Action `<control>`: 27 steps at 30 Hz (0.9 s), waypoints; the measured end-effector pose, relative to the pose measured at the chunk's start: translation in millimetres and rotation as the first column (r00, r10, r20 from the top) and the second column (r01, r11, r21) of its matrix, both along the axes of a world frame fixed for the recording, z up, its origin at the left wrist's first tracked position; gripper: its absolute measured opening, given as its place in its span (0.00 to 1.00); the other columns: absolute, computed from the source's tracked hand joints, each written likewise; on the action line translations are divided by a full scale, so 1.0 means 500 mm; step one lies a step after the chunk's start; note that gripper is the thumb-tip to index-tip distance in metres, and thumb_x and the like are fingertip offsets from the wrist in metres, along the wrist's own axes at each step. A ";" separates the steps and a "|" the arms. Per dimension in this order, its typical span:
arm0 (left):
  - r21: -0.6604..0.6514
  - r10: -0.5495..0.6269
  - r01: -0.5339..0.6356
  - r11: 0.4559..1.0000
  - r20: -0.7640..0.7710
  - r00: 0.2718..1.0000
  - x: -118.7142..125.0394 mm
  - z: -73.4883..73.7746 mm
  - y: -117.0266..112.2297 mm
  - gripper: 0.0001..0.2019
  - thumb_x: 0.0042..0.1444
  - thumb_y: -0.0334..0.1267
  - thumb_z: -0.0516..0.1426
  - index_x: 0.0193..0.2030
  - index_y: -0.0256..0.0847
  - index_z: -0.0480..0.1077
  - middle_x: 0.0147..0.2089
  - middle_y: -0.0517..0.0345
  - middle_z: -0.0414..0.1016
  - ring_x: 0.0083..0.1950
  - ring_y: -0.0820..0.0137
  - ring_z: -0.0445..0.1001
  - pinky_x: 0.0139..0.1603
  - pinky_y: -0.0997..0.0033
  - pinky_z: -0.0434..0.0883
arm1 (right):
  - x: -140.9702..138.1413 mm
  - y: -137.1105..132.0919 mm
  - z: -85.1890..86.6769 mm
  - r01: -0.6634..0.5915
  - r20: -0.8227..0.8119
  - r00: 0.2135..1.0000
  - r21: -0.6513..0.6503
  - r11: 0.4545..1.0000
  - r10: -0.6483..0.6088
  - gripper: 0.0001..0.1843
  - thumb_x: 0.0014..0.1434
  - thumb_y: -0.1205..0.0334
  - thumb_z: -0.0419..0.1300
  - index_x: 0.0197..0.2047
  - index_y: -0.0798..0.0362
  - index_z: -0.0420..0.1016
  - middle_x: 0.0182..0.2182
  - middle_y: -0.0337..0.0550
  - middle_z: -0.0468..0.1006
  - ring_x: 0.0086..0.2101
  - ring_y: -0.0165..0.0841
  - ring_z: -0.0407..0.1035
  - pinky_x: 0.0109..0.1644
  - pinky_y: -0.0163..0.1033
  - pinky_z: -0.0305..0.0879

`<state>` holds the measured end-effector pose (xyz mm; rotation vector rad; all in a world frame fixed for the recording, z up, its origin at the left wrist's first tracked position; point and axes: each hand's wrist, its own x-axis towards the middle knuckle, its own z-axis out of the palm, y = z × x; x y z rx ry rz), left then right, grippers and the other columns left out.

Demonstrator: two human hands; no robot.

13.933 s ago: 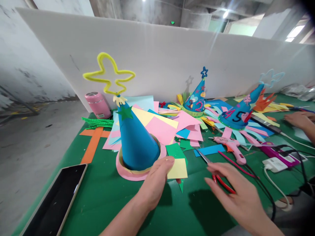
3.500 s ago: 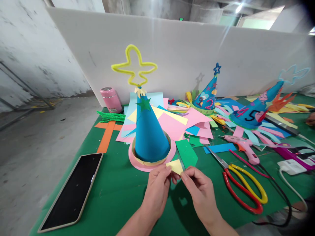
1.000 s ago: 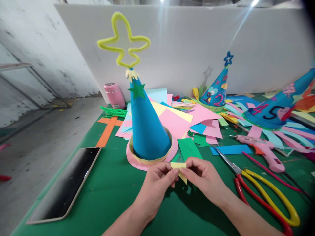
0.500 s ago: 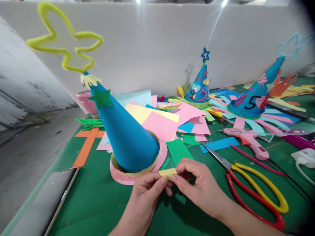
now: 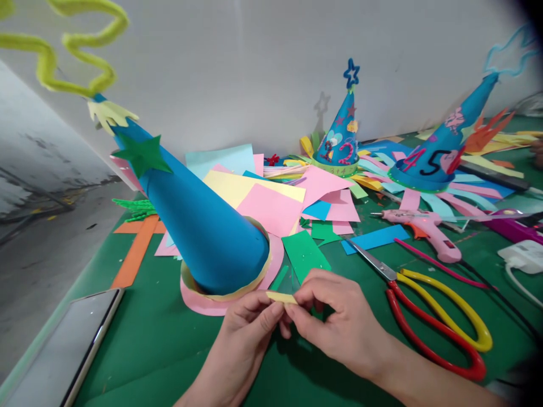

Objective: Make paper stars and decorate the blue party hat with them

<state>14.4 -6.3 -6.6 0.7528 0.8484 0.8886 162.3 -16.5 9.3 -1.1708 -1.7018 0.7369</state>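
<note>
Between my two hands, low in the middle of the view, is a small pale yellow paper piece [image 5: 281, 297]. My left hand [image 5: 250, 333] pinches its left end, and my right hand [image 5: 335, 319] pinches the right end. Just beyond my left hand stands a blue cone hat [image 5: 203, 232] with a pink brim [image 5: 199, 304]. A green star [image 5: 143, 155] is on its side, and a yellow pipe-cleaner shape [image 5: 85, 56] rises from its tip, partly out of view. A green paper piece [image 5: 304, 257] lies behind my right hand.
Scissors [image 5: 424, 305] with red and yellow handles lie right of my right hand, a pink glue gun [image 5: 428, 226] beyond them. A phone [image 5: 68, 350] rests at the left edge. Two decorated cone hats [image 5: 339, 135] and coloured paper sheets [image 5: 271, 206] are at the back.
The view has shifted, so the blue hat appears larger and further left. Both hands still hold the yellow paper, which now shows as a narrower strip.
</note>
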 end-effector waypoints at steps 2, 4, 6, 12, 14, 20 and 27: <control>-0.025 -0.006 0.007 1.000 0.025 1.000 0.000 0.003 0.001 0.03 0.48 0.32 0.60 0.26 0.35 0.74 0.23 0.60 0.70 0.26 0.77 0.65 0.29 0.79 0.63 | 0.001 0.000 0.003 -0.015 -0.019 1.000 -0.044 0.999 0.014 0.10 0.52 0.67 0.58 0.20 0.55 0.69 0.19 0.36 0.69 0.22 0.24 0.62 0.26 0.28 0.57; -0.049 -0.013 0.015 0.999 0.042 0.999 0.000 0.007 0.002 0.04 0.48 0.32 0.59 0.26 0.35 0.73 0.24 0.60 0.70 0.25 0.77 0.65 0.28 0.79 0.63 | 0.004 0.002 0.007 -0.040 -0.060 0.998 -0.102 0.994 0.034 0.10 0.53 0.65 0.58 0.21 0.56 0.70 0.20 0.37 0.69 0.23 0.24 0.62 0.26 0.28 0.57; -0.065 -0.028 0.031 0.997 0.045 0.999 -0.001 0.010 0.001 0.05 0.50 0.32 0.58 0.25 0.34 0.72 0.23 0.59 0.70 0.25 0.77 0.65 0.27 0.79 0.63 | 0.008 0.006 0.009 -0.086 -0.138 0.989 -0.173 0.981 0.062 0.10 0.54 0.64 0.56 0.23 0.56 0.70 0.20 0.37 0.69 0.23 0.25 0.61 0.26 0.29 0.56; -0.107 -0.048 0.054 0.993 0.056 0.997 -0.004 0.009 -0.003 0.09 0.52 0.33 0.56 0.23 0.33 0.70 0.21 0.58 0.68 0.23 0.78 0.63 0.24 0.80 0.60 | 0.013 0.017 -0.001 -0.194 -0.364 0.931 -0.403 0.895 0.038 0.13 0.55 0.63 0.53 0.21 0.56 0.62 0.17 0.32 0.60 0.20 0.24 0.53 0.23 0.30 0.50; -0.112 -0.025 0.029 0.993 0.044 0.999 -0.005 0.008 -0.004 0.08 0.52 0.34 0.56 0.24 0.34 0.70 0.21 0.59 0.68 0.23 0.77 0.63 0.24 0.80 0.60 | 0.012 0.019 -0.007 -0.179 -0.351 0.936 -0.420 0.890 0.023 0.14 0.54 0.63 0.53 0.19 0.55 0.60 0.16 0.31 0.56 0.20 0.23 0.50 0.22 0.30 0.47; 0.028 -0.031 0.032 0.999 -0.061 0.998 -0.004 0.012 -0.011 0.11 0.53 0.37 0.55 0.24 0.35 0.69 0.24 0.58 0.69 0.25 0.76 0.63 0.27 0.77 0.60 | 0.009 0.019 -0.013 -0.085 -0.286 0.958 -0.402 0.912 -0.037 0.14 0.54 0.63 0.53 0.19 0.54 0.58 0.15 0.30 0.53 0.18 0.22 0.47 0.20 0.30 0.44; -0.031 -0.107 0.105 0.994 -0.087 0.990 0.001 0.014 -0.014 0.12 0.50 0.37 0.58 0.20 0.35 0.65 0.19 0.60 0.68 0.19 0.80 0.59 0.22 0.78 0.54 | 0.007 0.018 -0.009 -0.112 -0.288 0.958 -0.398 0.911 -0.008 0.15 0.55 0.61 0.53 0.18 0.54 0.59 0.15 0.31 0.54 0.19 0.23 0.48 0.19 0.30 0.47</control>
